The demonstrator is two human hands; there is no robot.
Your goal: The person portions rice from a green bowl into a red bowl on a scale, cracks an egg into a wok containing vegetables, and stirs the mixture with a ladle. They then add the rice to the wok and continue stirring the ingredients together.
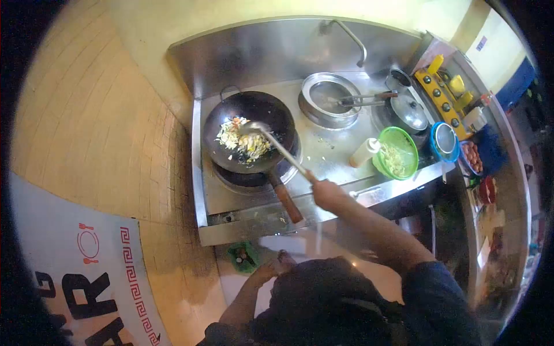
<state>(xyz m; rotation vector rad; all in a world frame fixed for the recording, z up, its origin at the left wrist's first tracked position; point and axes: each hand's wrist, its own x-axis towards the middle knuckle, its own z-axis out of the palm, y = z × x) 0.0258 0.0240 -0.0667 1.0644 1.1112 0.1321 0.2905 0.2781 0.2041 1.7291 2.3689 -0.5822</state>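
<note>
While a large banner (95, 271) covered the lower part of the far left, its black letters "AR" could be read, with other letters cut off by the edge; red fork-and-plate artwork and a red key-pattern border ran beside them. Behind it stood a tan wall (98, 115) with brick-like joints, meeting pale yellow plaster above a steel backsplash (248, 60).

Next along, a green container (242, 258) sat below the stove's front edge. Above it, a dark wok (274, 109) rested on the leftmost burner, its wooden handle (287, 203) pointing toward the person. Shredded food (254, 148) lay inside the wok, with the head of a ladle (281, 150) among it. Low down, the left hand (281, 262) was near the body, too unclear to tell its grip. Farther right, the right hand (330, 196) was closed around the ladle's wooden end.

Bare steel stovetop (323, 164), dotted with scraps, stretched past a metal pot (329, 118) to a squeeze bottle (365, 153) just beside a green bowl (411, 155) of pale shreds. Beyond stood a lidded pan (408, 111), a yellow holder (441, 100) and a blue bowl (436, 151) under a strainer. A small wall label (482, 43) was too tiny to read.
</note>
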